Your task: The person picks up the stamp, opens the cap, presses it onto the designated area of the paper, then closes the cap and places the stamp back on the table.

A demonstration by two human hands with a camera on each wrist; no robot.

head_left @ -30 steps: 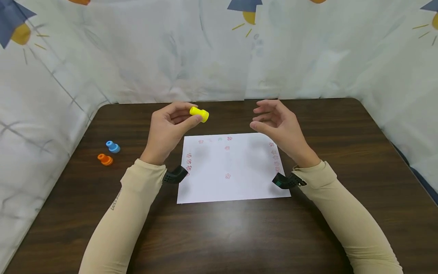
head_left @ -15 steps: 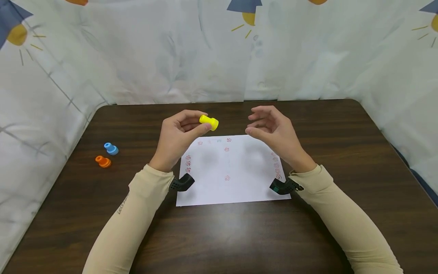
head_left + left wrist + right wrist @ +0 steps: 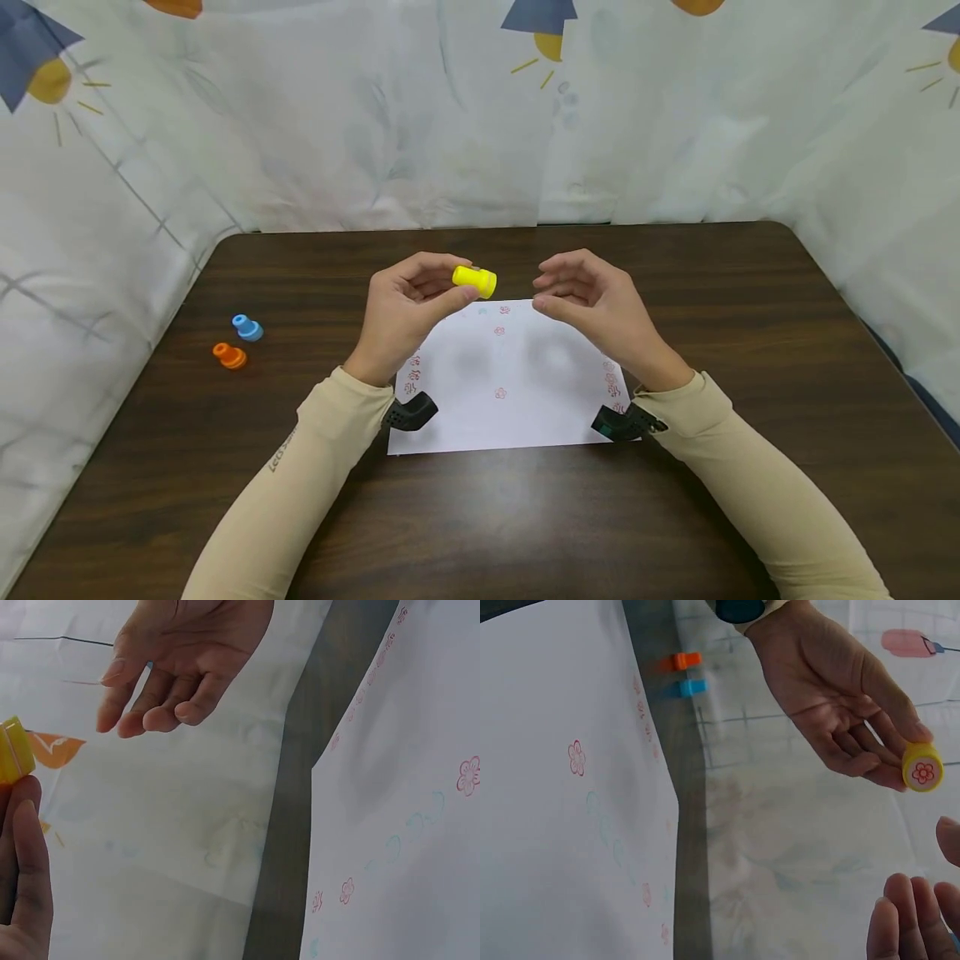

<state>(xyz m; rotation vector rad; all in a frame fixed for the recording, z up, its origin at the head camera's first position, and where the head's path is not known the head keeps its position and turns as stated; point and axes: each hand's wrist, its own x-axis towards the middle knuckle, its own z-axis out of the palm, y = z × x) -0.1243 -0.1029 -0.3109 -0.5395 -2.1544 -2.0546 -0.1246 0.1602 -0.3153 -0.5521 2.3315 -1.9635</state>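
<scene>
Between thumb and fingers my left hand [image 3: 412, 308] pinches a yellow stamp [image 3: 476, 282], held in the air above the paper's far edge. A red flower shows on the face of this stamp [image 3: 922, 771] in the right wrist view, turned toward the right hand. My right hand [image 3: 596, 308] hovers a short way to the right, fingers loosely bent and nothing in them. Below both hands lies a white sheet of paper [image 3: 510, 425] with red flower and character prints near its edges, one flower lower in the middle, and faint blue marks.
At the table's left stand a blue stamp [image 3: 247, 327] and an orange stamp [image 3: 229, 356], close together. The dark wooden table [image 3: 480, 525] is bordered by a white patterned curtain [image 3: 337, 125] at the back and sides. Each wrist wears a black camera band.
My left hand has moved right and a little nearer with the yellow stamp, closing the gap to the right hand. The right hand has shifted slightly left and down.
</scene>
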